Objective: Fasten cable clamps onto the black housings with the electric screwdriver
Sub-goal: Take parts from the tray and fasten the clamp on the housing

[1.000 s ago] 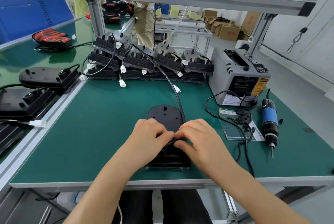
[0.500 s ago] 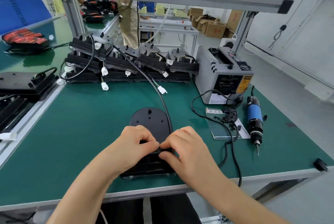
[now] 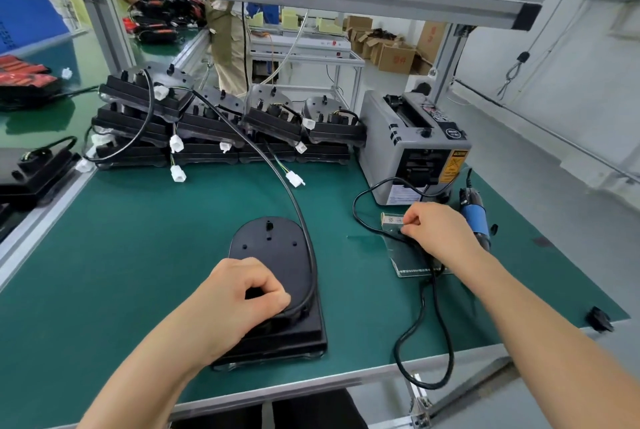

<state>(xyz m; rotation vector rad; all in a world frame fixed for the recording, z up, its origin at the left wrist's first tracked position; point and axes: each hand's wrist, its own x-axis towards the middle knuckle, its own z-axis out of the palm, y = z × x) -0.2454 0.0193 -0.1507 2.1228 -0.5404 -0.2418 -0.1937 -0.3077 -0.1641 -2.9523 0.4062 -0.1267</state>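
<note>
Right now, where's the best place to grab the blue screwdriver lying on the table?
Grip the electric screwdriver by its blue barrel, right hand coming from above: it lies flat on the green mat, round and thick there, cord end pointing away.

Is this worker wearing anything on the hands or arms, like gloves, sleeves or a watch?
No. The left hand and right hand are bare: no gloves, rings or watch show. Both forearms are uncovered; no sleeve is in view.
</note>
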